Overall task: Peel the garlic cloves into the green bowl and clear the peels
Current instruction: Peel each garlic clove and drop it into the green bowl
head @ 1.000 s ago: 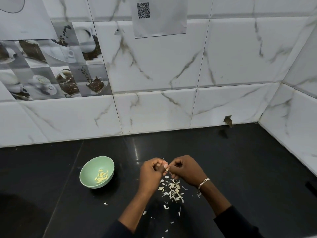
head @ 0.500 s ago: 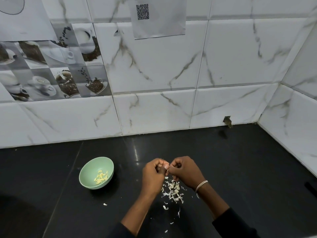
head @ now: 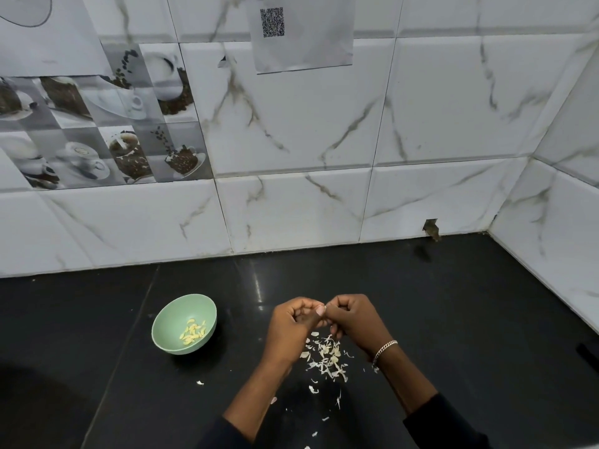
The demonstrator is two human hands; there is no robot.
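Your two bare forearms emerge from dark, black-looking sleeves pushed up short of the wrists. A thin silver chain bracelet circles your right wrist; your left hand wears no jewellery or glove.

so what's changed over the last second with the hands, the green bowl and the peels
Hardly anything. The left hand and right hand stay pinched together over the pile of pale garlic peels, working something too small to make out; nothing was picked up or let go. The round green bowl with its peeled cloves and the scattered peels on the black countertop lie as before. Only the view shifted slightly.
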